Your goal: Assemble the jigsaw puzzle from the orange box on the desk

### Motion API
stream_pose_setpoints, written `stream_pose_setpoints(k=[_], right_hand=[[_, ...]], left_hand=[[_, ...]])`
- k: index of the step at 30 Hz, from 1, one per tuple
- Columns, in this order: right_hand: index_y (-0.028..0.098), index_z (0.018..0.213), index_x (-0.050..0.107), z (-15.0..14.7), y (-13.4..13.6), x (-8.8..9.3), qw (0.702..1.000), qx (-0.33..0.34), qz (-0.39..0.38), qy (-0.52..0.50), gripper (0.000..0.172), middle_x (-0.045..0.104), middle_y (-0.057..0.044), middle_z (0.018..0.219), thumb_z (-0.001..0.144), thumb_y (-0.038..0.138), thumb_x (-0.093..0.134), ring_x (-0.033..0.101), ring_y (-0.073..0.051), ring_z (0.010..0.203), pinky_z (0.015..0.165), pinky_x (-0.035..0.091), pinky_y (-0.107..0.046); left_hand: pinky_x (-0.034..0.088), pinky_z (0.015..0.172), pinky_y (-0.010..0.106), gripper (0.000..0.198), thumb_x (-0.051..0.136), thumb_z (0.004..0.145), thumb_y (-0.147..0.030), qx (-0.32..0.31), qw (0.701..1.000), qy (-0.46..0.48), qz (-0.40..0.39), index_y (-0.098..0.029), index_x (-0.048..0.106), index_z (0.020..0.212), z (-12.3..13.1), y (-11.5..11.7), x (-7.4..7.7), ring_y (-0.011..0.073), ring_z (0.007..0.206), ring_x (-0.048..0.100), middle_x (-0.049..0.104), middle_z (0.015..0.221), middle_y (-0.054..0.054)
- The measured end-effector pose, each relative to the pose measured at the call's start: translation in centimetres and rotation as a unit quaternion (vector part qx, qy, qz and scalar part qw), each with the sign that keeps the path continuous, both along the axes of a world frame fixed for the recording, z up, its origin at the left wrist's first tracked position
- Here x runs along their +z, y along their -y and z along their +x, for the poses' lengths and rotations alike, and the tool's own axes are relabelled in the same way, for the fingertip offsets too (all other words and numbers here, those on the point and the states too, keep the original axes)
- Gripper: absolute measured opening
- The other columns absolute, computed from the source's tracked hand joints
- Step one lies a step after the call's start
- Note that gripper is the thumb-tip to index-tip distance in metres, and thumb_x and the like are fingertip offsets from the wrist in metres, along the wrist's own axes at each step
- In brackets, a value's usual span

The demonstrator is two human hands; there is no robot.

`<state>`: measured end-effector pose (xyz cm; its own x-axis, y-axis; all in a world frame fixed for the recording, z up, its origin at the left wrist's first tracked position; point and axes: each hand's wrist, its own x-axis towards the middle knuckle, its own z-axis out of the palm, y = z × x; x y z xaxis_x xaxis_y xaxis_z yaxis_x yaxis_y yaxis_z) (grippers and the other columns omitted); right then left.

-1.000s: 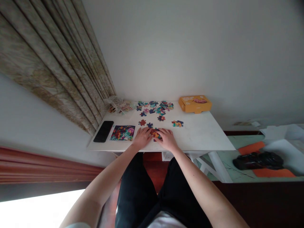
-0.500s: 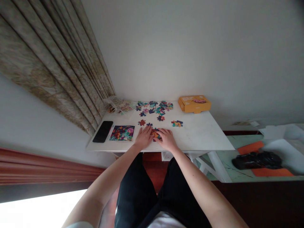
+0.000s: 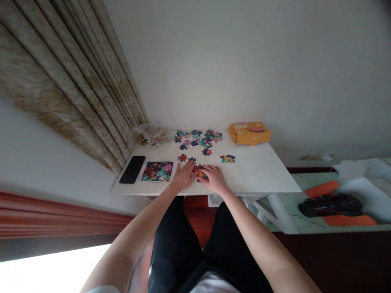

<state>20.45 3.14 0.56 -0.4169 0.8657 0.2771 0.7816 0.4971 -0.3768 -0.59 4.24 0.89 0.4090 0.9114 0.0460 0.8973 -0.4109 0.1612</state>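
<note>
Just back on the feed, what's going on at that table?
A person has both hands on a small cluster of jigsaw puzzle pieces near the front edge of a white table, the left hand and right hand on either side of it. More loose pieces lie farther back, near an orange box. A printed picture card and a black phone lie to the left.
</note>
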Motion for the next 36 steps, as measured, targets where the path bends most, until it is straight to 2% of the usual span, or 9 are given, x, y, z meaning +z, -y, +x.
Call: stream_pose_setpoints(k=[5, 9, 12, 15, 20, 24, 27, 32, 36], right_hand=[[0.026, 0.13, 0.071, 0.0, 0.0, 0.1, 1.0, -0.002, 0.001, 0.003, 0.038, 0.065, -0.01, 0.145, 0.101, 0.047, 0.061, 0.056, -0.031, 0.132, 0.112, 0.037, -0.05], [0.026, 0.132, 0.07, -0.1, 0.0, 0.2, 1.0, 0.001, -0.001, 0.006, 0.039, 0.064, -0.011, 0.146, 0.101, 0.047, 0.06, 0.056, -0.031, 0.133, 0.112, 0.037, -0.051], [0.025, 0.132, 0.07, -0.1, 0.1, 0.2, 1.0, 0.002, -0.001, 0.009, 0.039, 0.064, -0.011, 0.146, 0.101, 0.047, 0.06, 0.055, -0.031, 0.133, 0.112, 0.037, -0.051], [0.025, 0.132, 0.07, -0.1, 0.1, 0.2, 1.0, -0.001, 0.0, 0.01, 0.038, 0.064, -0.011, 0.146, 0.101, 0.045, 0.06, 0.055, -0.031, 0.133, 0.112, 0.037, -0.051], [0.025, 0.132, 0.07, -0.1, 0.1, 0.2, 1.0, 0.001, 0.001, 0.007, 0.037, 0.064, -0.011, 0.146, 0.1, 0.041, 0.061, 0.056, -0.031, 0.133, 0.112, 0.037, -0.051], [0.025, 0.133, 0.07, 0.0, 0.1, 0.2, 1.0, 0.002, 0.0, 0.006, 0.037, 0.064, -0.012, 0.146, 0.1, 0.04, 0.061, 0.056, -0.032, 0.132, 0.111, 0.038, -0.052], [0.026, 0.133, 0.069, -0.1, 0.1, 0.2, 1.0, 0.003, -0.001, 0.007, 0.038, 0.063, -0.011, 0.147, 0.099, 0.04, 0.06, 0.056, -0.032, 0.132, 0.111, 0.038, -0.052], [0.025, 0.133, 0.069, -0.1, 0.1, 0.1, 1.0, 0.0, -0.003, 0.01, 0.037, 0.063, -0.011, 0.147, 0.1, 0.039, 0.06, 0.056, -0.032, 0.132, 0.112, 0.038, -0.052], [0.025, 0.133, 0.069, -0.1, 0.1, 0.2, 1.0, -0.001, -0.003, 0.012, 0.037, 0.063, -0.011, 0.147, 0.1, 0.039, 0.061, 0.055, -0.032, 0.133, 0.112, 0.037, -0.052]], left_hand=[[0.022, 0.127, 0.062, 0.053, 0.035, 0.108, -0.04, 0.028, 1.0, 0.005, 0.003, -0.027, 0.043, 0.159, 0.3, 0.4, 0.0, 0.0272, 0.157, 0.033, 0.037, 0.168, 0.014], [0.024, 0.125, 0.066, 0.055, 0.037, 0.108, -0.04, 0.066, 0.998, 0.017, 0.002, -0.025, 0.042, 0.16, 1.0, 1.1, -0.3, 0.0312, 0.155, 0.036, 0.036, 0.168, 0.016], [0.025, 0.124, 0.067, 0.053, 0.04, 0.107, -0.041, 0.084, 0.996, 0.036, 0.004, -0.03, 0.044, 0.159, 1.5, 1.3, -0.4, 0.0326, 0.154, 0.038, 0.038, 0.167, 0.014], [0.024, 0.124, 0.068, 0.052, 0.041, 0.106, -0.042, 0.099, 0.994, 0.048, 0.006, -0.031, 0.047, 0.157, 2.0, 1.4, -0.3, 0.0329, 0.153, 0.039, 0.04, 0.166, 0.013], [0.021, 0.124, 0.07, 0.053, 0.038, 0.107, -0.044, 0.116, 0.992, 0.044, 0.003, -0.026, 0.051, 0.155, 2.8, 1.7, 0.3, 0.035, 0.153, 0.04, 0.04, 0.166, 0.015], [0.019, 0.124, 0.07, 0.051, 0.037, 0.108, -0.042, 0.12, 0.992, 0.037, 0.016, -0.025, 0.053, 0.153, 3.2, 1.9, 0.6, 0.0337, 0.153, 0.04, 0.044, 0.164, 0.015], [0.024, 0.124, 0.068, 0.051, 0.037, 0.108, -0.039, 0.122, 0.991, 0.037, 0.027, -0.023, 0.053, 0.153, 3.4, 2.1, 0.5, 0.0337, 0.152, 0.04, 0.045, 0.163, 0.016], [0.027, 0.127, 0.059, 0.048, 0.037, 0.107, -0.031, 0.086, 0.993, 0.042, 0.065, -0.019, 0.057, 0.149, 3.3, 2.5, 0.6, 0.0309, 0.144, 0.049, 0.058, 0.151, 0.016], [0.025, 0.126, 0.061, 0.047, 0.035, 0.107, -0.03, 0.068, 0.995, 0.028, 0.063, -0.021, 0.058, 0.147, 3.3, 2.6, 1.2, 0.0312, 0.143, 0.05, 0.06, 0.15, 0.015]])
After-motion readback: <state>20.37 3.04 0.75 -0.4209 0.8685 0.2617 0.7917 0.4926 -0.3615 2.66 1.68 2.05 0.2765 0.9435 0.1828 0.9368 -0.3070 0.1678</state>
